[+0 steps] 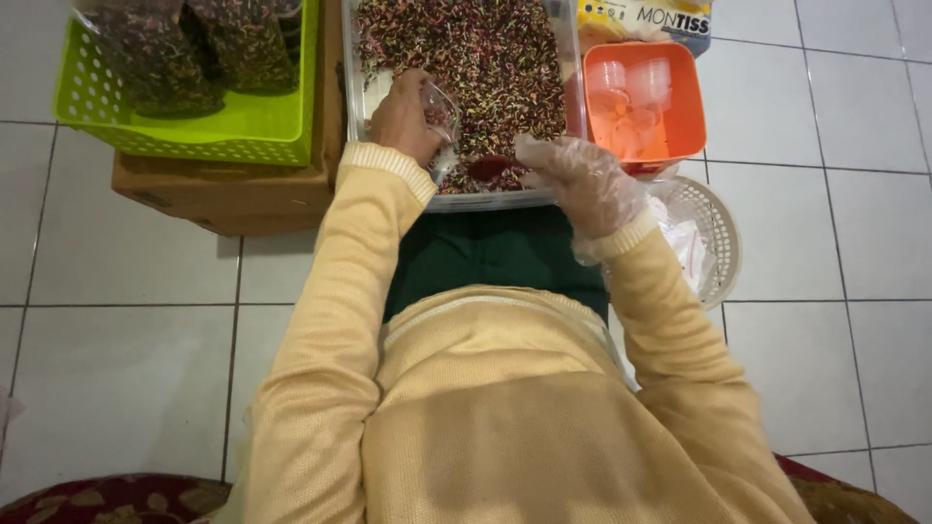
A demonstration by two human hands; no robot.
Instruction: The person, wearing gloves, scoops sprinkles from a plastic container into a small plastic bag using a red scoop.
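Note:
A clear plastic tub (361, 109) full of small dark red, green and yellow bits sits on the floor in front of me. My left hand (403, 118), bare, holds a small clear plastic cup (442, 114) tilted over the mix near the tub's front left. My right hand (581, 180) wears a thin transparent glove and grips a red scoop (491, 167) lying in the mix at the tub's front edge. Both yellow knitted sleeves reach forward over my lap.
A lime green basket (243, 131) with filled bags of the same mix rests on a cardboard box (223, 194) at the left. An orange tray (684, 107) of empty clear cups stands right of the tub. A white round basket (720, 238) lies beside my right arm. White tiled floor surrounds everything.

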